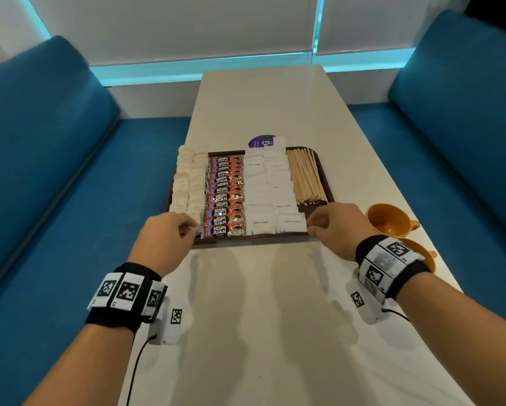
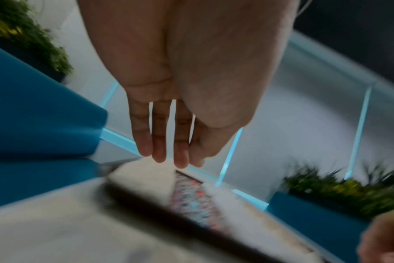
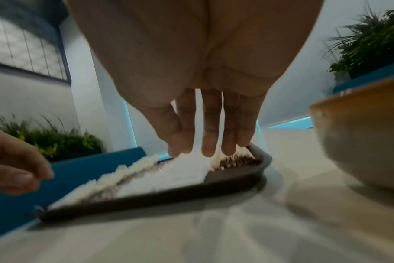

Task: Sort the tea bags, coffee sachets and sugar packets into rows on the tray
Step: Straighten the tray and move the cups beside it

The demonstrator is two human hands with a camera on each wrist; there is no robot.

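Note:
A brown tray (image 1: 254, 238) on the table holds sorted rows. From left to right these are cream tea bags (image 1: 187, 183), red-and-black coffee sachets (image 1: 225, 197) and white sugar packets (image 1: 263, 194) in two columns. My left hand (image 1: 187, 230) hovers at the tray's near-left corner, and my right hand (image 1: 313, 227) at its near-right corner. In the wrist views, the left hand (image 2: 169, 156) and right hand (image 3: 209, 147) hang with nearly straight fingers over the tray rim (image 3: 169, 194) and hold nothing. Both wrist views are blurred.
Wooden stirrers (image 1: 306, 177) fill the tray's right side. Two orange cups (image 1: 388, 222) (image 1: 418, 250) stand just right of my right hand. A purple disc (image 1: 260, 141) lies behind the tray. Blue benches (image 1: 55, 171) flank the white table (image 1: 260, 303).

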